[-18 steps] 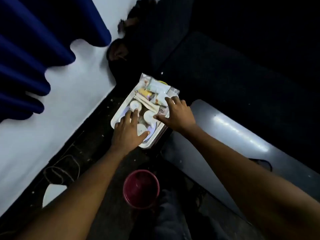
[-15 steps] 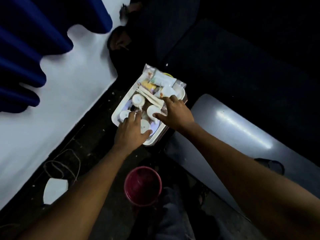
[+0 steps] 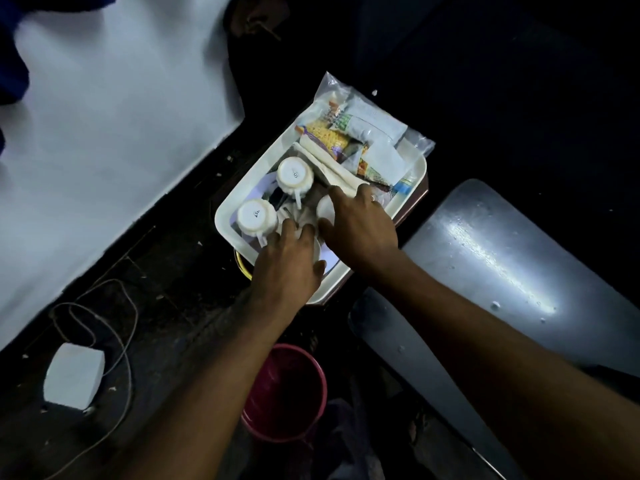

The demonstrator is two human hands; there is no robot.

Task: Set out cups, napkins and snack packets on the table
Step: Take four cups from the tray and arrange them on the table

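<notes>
I am reaching into the white tray (image 3: 225, 216) at frame centre, still unloading: my left hand (image 3: 289, 268) and right hand (image 3: 360, 225) are each closing over an upturned cup; whether they grip, I cannot tell. Next I judge I am lifting them clear of the snack packets (image 3: 349, 136).

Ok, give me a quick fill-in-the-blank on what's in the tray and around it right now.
1. The two fully visible cups in the white tray stand ____ side up.
2. The snack packets sit inside a clear ____ bag.
3. Both hands, left and right, reach into the ____.
4. The bucket on the floor below is ____ in colour.

Missing words: bottom; plastic; tray; pink
</notes>
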